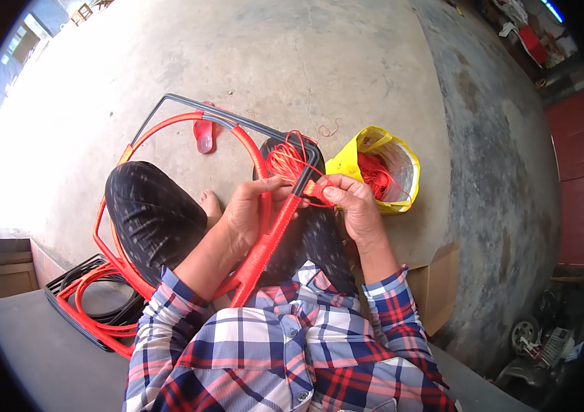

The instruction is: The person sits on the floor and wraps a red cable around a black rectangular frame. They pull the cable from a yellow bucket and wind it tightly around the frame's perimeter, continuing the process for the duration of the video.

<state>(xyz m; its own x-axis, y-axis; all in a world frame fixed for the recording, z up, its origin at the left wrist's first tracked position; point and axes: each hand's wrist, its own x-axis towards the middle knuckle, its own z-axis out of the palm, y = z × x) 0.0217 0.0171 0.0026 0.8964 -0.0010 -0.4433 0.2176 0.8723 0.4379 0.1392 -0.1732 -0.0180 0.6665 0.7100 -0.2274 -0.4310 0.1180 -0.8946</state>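
Observation:
A frame of dark metal rod (220,110), with a hoop inside an angular outline, rests across my lap, much of it wrapped in red cord. My left hand (245,209) is closed around its wrapped part near the right corner, some fingers hidden behind the bar. Just beyond that hand a loose bundle of red cord (285,162) hangs at the corner, with thin loops sticking out. My right hand (355,204) pinches red cord between thumb and fingers, close against the bar. What lies under its fingertips is partly hidden.
Right of my knee stands a yellow bag (344,163) holding more red cord (374,177). Similar frames (86,323) lie on the grey seat to my left. A red slipper (204,136) is on the floor, and flattened cardboard (436,288) lies at my right.

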